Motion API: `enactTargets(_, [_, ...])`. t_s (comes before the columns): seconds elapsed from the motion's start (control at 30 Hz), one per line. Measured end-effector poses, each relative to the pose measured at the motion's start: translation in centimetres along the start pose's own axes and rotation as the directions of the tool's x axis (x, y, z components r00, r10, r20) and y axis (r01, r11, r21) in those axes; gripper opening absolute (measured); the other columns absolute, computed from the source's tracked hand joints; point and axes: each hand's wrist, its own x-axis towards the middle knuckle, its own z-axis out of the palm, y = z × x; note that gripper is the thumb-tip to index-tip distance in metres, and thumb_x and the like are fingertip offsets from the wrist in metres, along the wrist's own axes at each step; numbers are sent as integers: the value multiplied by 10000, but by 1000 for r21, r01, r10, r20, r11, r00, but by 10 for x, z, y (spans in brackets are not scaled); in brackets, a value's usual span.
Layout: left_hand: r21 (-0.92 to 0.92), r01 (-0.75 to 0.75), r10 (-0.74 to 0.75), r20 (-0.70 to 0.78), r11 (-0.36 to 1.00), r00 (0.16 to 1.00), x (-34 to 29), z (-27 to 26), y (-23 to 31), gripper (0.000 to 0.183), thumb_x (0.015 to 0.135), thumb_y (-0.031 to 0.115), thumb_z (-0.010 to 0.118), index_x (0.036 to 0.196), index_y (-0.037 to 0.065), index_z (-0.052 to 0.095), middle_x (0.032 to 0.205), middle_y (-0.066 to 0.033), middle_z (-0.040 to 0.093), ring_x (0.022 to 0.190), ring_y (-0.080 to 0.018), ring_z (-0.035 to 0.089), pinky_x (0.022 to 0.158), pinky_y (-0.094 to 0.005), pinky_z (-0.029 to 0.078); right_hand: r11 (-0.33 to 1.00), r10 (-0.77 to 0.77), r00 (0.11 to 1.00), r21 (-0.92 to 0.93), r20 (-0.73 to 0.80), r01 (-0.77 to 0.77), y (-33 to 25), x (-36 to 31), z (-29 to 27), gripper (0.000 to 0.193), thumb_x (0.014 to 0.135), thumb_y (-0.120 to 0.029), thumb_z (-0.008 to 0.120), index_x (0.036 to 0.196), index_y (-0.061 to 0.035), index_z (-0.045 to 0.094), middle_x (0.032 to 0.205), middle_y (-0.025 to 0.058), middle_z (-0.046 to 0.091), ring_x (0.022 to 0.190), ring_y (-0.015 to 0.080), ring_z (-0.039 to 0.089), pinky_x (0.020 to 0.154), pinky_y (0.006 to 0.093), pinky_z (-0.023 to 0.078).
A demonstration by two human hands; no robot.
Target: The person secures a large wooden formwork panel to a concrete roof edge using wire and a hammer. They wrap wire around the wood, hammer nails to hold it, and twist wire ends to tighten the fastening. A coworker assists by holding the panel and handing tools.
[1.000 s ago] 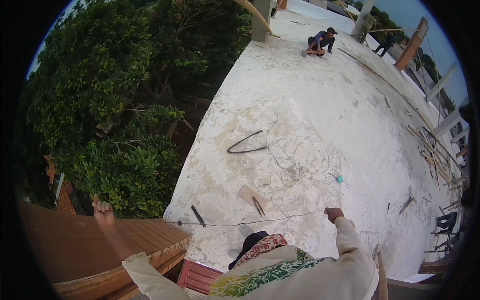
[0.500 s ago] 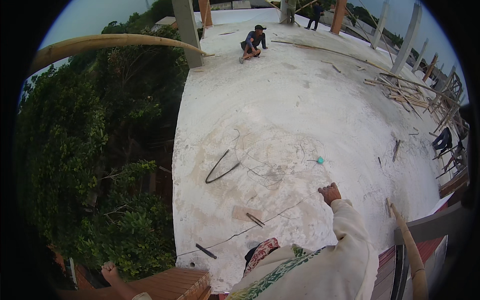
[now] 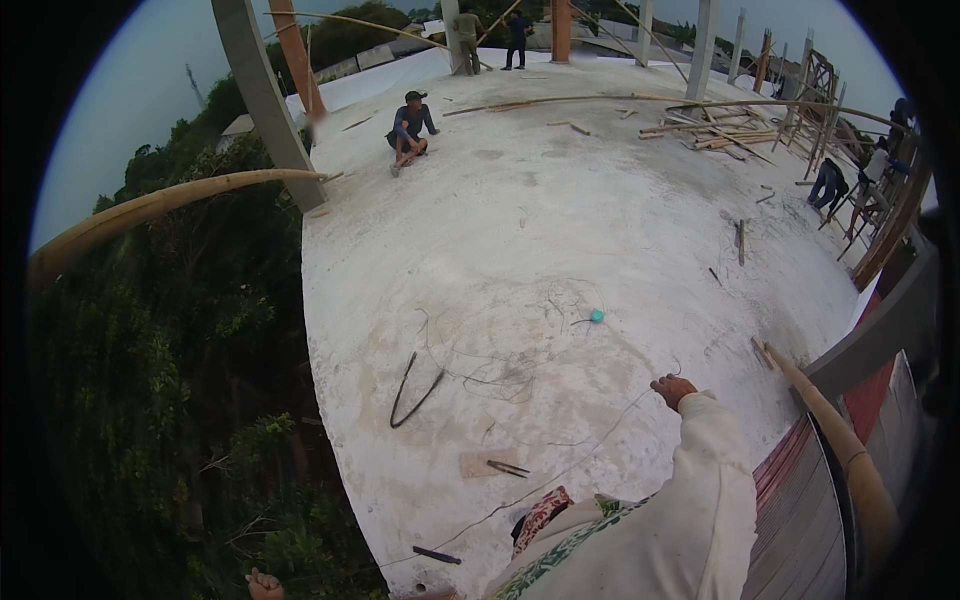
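My right hand (image 3: 674,391), in a pale long sleeve, reaches over the white slab (image 3: 560,230). Its fingers are closed round a thin wire (image 3: 570,459), whose short end curls out past the knuckles. From there the wire slants down and left across the slab toward its left edge. Low on the left, my left hand (image 3: 264,584) is out beyond that edge, its fingers curled closed; whether the wire reaches it cannot be seen. Left of my right hand lie a bent dark bar (image 3: 397,414), a loose tangle of wire (image 3: 505,380) and a small turquoise object (image 3: 597,316).
Short dark bars (image 3: 437,554) lie near the slab's left edge, with trees (image 3: 200,400) below it. Bamboo poles (image 3: 850,450) stick up at right and left. A person (image 3: 408,132) sits farther back; others stand near the columns (image 3: 703,50). Timber (image 3: 715,130) lies piled at back right.
The view has swung right and up, so the slab's things sit farther left. My right hand stays closed on the wire; my left hand now shows lower in the picture.
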Motion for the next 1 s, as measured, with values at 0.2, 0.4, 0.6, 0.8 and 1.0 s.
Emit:
enactTargets(0.2, [340,-104,129,-54,935,990,17,6,29,286,1007,294,612,1041,101,821,852,-139,771,750,-360,717,594,-428,533,1000,17,990,-3,138,-17,5,-59,17,317,1045,-109,482,1320,-202,611,1169,92,709,1168,316,666,943,469,573])
enactTargets(0.4, [803,63,18,-91,593,996,48,2,66,301,968,226,604,1108,31,786,923,-131,776,803,-280,722,669,-389,552,998,22,933,53,358,-44,-8,-106,18,329,1040,-116,489,1331,-217,604,1152,95,712,1130,337,687,903,480,586])
enactTargets(0.6, [907,72,25,-91,415,996,74,13,92,324,946,158,573,1160,-4,754,974,-126,775,846,-244,725,726,-384,568,991,-84,968,119,236,57,-12,-116,4,327,1018,-84,506,1305,-204,606,1128,98,692,1137,345,681,880,479,590])
enactTargets(0.8, [818,-118,333,-94,563,938,89,14,98,234,952,121,554,1075,20,725,926,-117,752,800,-277,700,712,-421,560,988,-154,976,19,153,153,-5,-91,-21,356,1000,-72,521,1329,-199,567,1101,96,686,1120,314,673,933,444,568])
enactTargets(1.0, [729,-320,564,-108,605,819,90,20,96,147,945,117,585,936,32,706,848,-106,727,718,-287,664,675,-428,542,991,-132,991,-29,19,133,-6,-86,-30,338,996,-85,523,1317,-177,568,1124,89,671,1139,296,644,965,432,542])
